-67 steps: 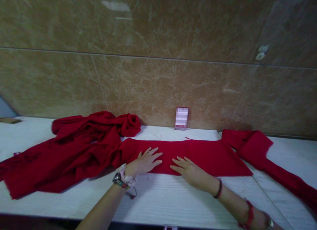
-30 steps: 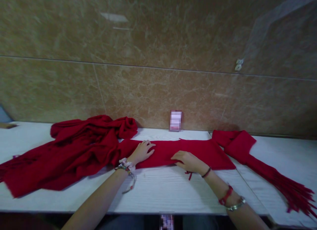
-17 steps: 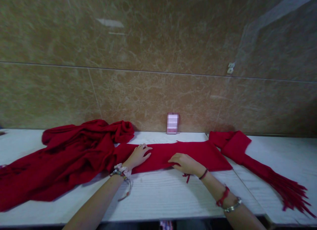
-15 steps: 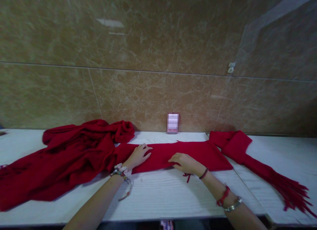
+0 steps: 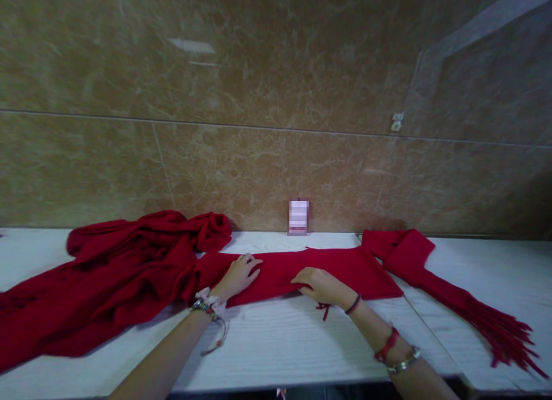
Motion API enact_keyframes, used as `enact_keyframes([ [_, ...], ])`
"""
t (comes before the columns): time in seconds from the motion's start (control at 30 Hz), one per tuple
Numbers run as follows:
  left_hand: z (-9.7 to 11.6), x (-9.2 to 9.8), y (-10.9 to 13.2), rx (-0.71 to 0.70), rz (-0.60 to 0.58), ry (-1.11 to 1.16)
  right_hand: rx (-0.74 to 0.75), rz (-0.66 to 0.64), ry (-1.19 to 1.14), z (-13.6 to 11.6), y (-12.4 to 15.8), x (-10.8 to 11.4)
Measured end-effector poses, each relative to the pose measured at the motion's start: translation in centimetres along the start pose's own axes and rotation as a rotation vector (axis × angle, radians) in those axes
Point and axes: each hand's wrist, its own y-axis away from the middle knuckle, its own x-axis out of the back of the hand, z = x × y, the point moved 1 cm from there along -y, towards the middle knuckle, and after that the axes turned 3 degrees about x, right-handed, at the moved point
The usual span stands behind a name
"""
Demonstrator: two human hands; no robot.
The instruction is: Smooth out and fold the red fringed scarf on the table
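A long red scarf (image 5: 345, 270) lies flattened in a band across the middle of the white table. My left hand (image 5: 237, 277) rests flat on its left part, fingers spread. At the scarf's near edge, my right hand (image 5: 319, 284) has its fingers curved toward the thumb, pinching the cloth there. A short red tassel (image 5: 323, 311) shows beneath my right wrist. Rumpled red cloth (image 5: 129, 285) is heaped on the left, against the flat band. To the right, a narrow red length with a fringed end (image 5: 457, 302) bends toward the table's front edge.
A brown marble-like wall (image 5: 241, 176) rises behind the white table (image 5: 267, 348). A small pixelated card-like item (image 5: 298, 217) stands against the wall at the back. A seam between table sections runs under the cloth on the right. White fittings (image 5: 397, 122) sit on the wall.
The whole view has shifted slightly, with the table a little lower in the picture. Both hands keep nearly the same places on the scarf.
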Motion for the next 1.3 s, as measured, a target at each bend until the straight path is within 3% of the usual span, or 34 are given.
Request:
enact_keyframes([
  [1.3, 0.63, -0.17, 0.24, 0.102, -0.042, -0.031, -0.028, -0.031, -0.050, 0.03, 0.13, 0.30],
])
